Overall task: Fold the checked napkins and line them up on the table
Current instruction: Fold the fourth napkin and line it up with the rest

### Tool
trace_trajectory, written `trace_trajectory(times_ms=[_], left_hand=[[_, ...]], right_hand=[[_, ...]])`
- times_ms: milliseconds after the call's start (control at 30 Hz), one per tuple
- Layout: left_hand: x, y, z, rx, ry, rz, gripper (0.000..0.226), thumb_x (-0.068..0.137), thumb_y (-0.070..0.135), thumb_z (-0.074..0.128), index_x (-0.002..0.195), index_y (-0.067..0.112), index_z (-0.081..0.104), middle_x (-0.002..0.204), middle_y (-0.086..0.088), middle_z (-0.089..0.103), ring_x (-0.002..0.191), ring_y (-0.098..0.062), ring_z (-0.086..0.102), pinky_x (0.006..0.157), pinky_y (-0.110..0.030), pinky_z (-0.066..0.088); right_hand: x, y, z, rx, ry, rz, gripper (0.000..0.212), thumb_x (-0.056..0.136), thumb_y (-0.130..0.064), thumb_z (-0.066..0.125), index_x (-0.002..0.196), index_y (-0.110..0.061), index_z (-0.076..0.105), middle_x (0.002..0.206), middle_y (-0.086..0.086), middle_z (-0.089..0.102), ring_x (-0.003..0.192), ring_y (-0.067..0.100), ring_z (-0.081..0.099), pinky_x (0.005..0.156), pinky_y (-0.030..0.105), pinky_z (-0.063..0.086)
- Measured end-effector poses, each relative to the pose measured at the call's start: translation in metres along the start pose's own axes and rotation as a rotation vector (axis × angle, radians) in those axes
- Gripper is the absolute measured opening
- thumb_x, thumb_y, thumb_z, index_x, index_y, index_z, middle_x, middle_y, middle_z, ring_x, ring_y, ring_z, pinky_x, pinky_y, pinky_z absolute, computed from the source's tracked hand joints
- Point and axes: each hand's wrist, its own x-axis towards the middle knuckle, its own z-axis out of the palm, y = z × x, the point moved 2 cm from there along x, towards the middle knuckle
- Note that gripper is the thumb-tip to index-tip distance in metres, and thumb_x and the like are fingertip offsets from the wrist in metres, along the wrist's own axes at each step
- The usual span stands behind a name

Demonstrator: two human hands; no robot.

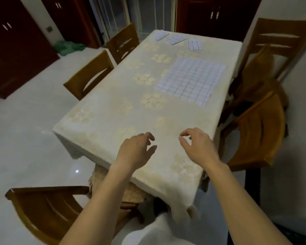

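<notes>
The table point(224, 55) holds one flat napkin point(191, 79) at one o'clock and three folded napkins point(176, 39) at twelve. The left hand point(136, 149) and right hand point(196, 147) hover empty, fingers loosely curled. Dragging the napkin could ruck the tablecloth point(99, 124) and skew the row.

One surface point(113, 112) under a pale flowered cloth. On it are four checked napkins in all. Three are folded small at the far end: the left folded napkin point(160, 35), the middle folded napkin point(176, 40) and the right folded napkin point(194, 45). One spread napkin point(191, 79) lies flat (the only one of that kind).

There are five wooden chairs: the far left chair point(123, 42), the mid left chair point(89, 75), the near left chair point(44, 211), the far right chair point(279, 45) and the near right chair point(256, 131). Two hands are over the near end, the left hand point(136, 150) and the right hand point(198, 147). One green bundle point(68, 47) is on the floor.
</notes>
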Motion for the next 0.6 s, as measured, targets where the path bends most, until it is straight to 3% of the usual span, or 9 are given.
trace_trajectory(times_ms=[133,233,433,600], left_hand=[[0.060,0.010,0.010,-0.043,0.000,0.030,0.024,0.104,0.045,0.051,0.111,0.023,0.059,0.110,0.009,0.068,0.099,-0.018,0.064,0.083,-0.034,0.045],[0.106,0.023,0.017,-0.117,-0.020,0.106,0.025,0.104,0.045,0.051,0.110,0.023,0.061,0.110,0.010,0.068,0.099,-0.018,0.064,0.087,-0.037,0.049],[0.189,0.006,0.045,-0.055,-0.134,0.146,0.041,0.104,0.047,0.050,0.137,0.023,0.053,0.134,0.003,0.062,0.116,-0.022,0.061,0.096,-0.036,0.048],[0.275,0.007,0.068,-0.048,-0.163,0.193,0.062,0.103,0.046,0.052,0.156,0.019,0.034,0.157,-0.004,0.043,0.140,-0.028,0.046,0.114,-0.040,0.038]], right_hand=[[0.039,0.012,-0.012,-0.048,-0.024,0.025,0.025,0.101,-0.041,0.054,0.116,-0.026,0.066,0.115,-0.007,0.062,0.103,0.014,0.061,0.083,0.032,0.052],[0.065,0.033,-0.025,-0.121,-0.035,0.095,0.025,0.101,-0.040,0.053,0.118,-0.025,0.066,0.117,-0.006,0.063,0.103,0.014,0.061,0.083,0.033,0.052],[0.108,0.062,-0.017,-0.090,-0.035,0.219,0.029,0.102,-0.039,0.053,0.126,-0.024,0.062,0.124,-0.005,0.063,0.105,0.011,0.057,0.083,0.027,0.048],[0.166,0.074,0.007,-0.008,-0.099,0.218,0.045,0.104,-0.042,0.047,0.144,-0.022,0.051,0.146,-0.002,0.052,0.132,0.014,0.049,0.108,0.025,0.037]])
